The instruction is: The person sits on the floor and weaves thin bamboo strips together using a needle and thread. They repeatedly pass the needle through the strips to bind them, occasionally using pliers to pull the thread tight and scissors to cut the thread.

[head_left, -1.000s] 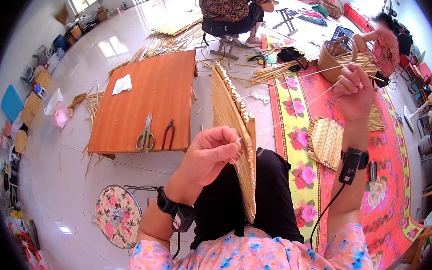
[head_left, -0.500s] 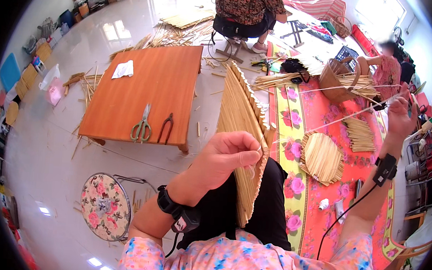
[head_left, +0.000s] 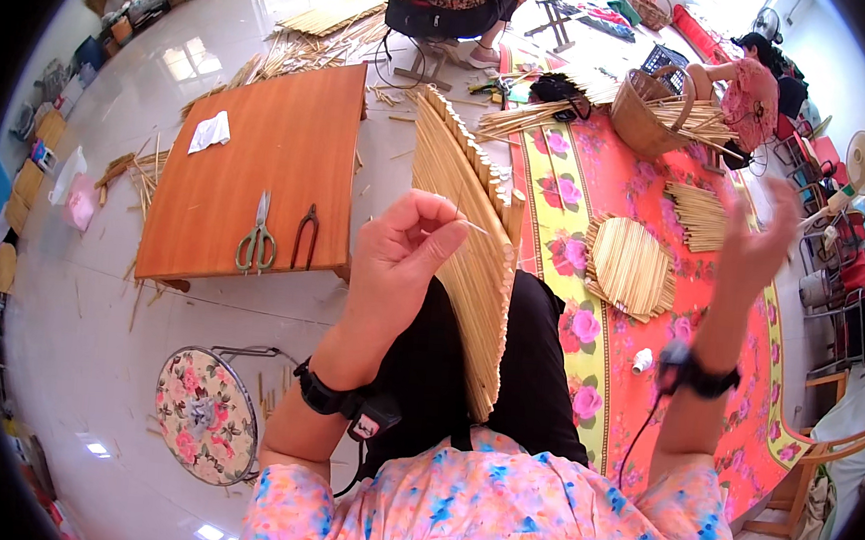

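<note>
Between my thighs a panel of pale straw-coloured stalks (head_left: 455, 241) stands on edge, its stalk ends forming a stepped rim. In front of its upper face, my left hand (head_left: 404, 248) is closed in a pinch between thumb and forefinger. A thin white thread (head_left: 474, 227) pokes out of that pinch toward the rim. Off to the right, above the red floral mat, my right hand (head_left: 761, 233) is raised and smeared by motion. Whether its fingers hold anything cannot be made out. Black bands circle both my wrists.
Scissors (head_left: 257, 241) and pliers-like cutters (head_left: 304, 236) lie on the wooden table (head_left: 260, 148) at left, near a floral stool (head_left: 204, 405). The red mat (head_left: 636, 375) bears an octagonal stalk piece (head_left: 631, 269) and a wicker basket (head_left: 643, 124). Two people sit at the back.
My right hand has come lower and slightly inward; the thread stretched from it to the panel no longer shows. My left hand has lifted a little off the panel's rim, still pinching.
</note>
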### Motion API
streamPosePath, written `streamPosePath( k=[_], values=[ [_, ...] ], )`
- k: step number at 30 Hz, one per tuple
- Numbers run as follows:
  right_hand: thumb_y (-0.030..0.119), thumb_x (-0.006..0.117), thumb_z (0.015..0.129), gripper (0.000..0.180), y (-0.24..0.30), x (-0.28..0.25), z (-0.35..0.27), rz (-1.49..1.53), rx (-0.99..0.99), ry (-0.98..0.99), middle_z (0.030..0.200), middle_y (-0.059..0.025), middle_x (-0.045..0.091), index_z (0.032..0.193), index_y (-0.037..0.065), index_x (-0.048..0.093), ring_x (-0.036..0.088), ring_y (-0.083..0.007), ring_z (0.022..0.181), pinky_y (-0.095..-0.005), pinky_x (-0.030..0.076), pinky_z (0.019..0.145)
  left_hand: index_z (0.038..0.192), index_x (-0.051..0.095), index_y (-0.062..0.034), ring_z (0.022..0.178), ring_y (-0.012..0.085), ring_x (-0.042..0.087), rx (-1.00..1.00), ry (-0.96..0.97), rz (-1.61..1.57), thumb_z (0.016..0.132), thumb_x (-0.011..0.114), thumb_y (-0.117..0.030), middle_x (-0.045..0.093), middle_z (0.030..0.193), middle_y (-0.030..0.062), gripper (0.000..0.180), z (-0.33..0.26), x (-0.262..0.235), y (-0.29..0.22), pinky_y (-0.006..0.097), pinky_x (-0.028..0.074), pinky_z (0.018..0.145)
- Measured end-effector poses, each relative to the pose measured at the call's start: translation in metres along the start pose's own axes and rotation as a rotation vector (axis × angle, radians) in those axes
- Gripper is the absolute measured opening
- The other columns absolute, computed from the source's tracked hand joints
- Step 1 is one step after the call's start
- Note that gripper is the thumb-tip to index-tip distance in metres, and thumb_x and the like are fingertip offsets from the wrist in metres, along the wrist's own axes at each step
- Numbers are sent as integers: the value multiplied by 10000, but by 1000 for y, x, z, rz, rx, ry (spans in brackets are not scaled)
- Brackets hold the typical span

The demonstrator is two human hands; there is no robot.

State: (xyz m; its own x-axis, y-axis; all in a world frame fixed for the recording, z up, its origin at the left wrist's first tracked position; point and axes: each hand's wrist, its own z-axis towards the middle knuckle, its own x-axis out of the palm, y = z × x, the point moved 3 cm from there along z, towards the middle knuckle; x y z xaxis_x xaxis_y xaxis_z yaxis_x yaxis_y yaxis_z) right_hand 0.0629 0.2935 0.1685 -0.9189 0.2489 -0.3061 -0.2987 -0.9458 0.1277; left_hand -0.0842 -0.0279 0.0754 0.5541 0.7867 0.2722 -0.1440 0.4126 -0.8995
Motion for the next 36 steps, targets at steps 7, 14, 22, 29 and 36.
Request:
streamPosePath(
  k=[7, 14, 22, 29, 36],
  values=[
    [117, 762, 660, 411, 195, -1, -80, 541, 102, 429, 1044, -152, 546, 1015, 56, 565, 561, -339, 949, -402, 470, 794, 950, 572, -48, 742, 52, 529, 18, -36, -345, 939, 575, -60, 608, 1048, 49, 16, -5, 24, 2, 180, 423, 645],
    [109, 763, 651, 417, 197, 16, -95, 554, 206, 355, 1046, -149, 537, 993, 56, 530, 570, -332, 901, -395, 479, 741, 963, 559, -52, 671, 47, 502, 128, -147, -513, 956, 545, -71, 592, 992, 57, 25, -15, -11, -9, 192, 388, 589],
    [96, 787, 620, 509, 175, 15, -93, 680, 229, 317, 1111, -147, 529, 1053, 51, 524, 573, -306, 894, -367, 485, 726, 1032, 536, 25, 707, 144, 558, 430, -658, -724, 913, 513, 13, 574, 828, 68, 121, -131, -388, -125, 243, 466, 601],
    [67, 725, 712, 452, 140, 21, -101, 935, 425, 419, 1084, -115, 553, 1114, 29, 521, 531, -182, 748, -281, 452, 628, 978, 576, -8, 691, 122, 547, 351, -905, 68, 922, 579, -46, 600, 827, 53, 68, -127, -314, -119, 208, 481, 602],
    [127, 663, 797, 325, 141, 31, -103, 1090, 583, 714, 1021, -108, 578, 1087, 2, 584, 541, -147, 683, -269, 451, 584, 1281, 492, 37, 639, 103, 604, -132, -84, 111, 905, 612, -41, 623, 785, 55, 402, -25, -7, -32, 209, 492, 567]
  ],
)
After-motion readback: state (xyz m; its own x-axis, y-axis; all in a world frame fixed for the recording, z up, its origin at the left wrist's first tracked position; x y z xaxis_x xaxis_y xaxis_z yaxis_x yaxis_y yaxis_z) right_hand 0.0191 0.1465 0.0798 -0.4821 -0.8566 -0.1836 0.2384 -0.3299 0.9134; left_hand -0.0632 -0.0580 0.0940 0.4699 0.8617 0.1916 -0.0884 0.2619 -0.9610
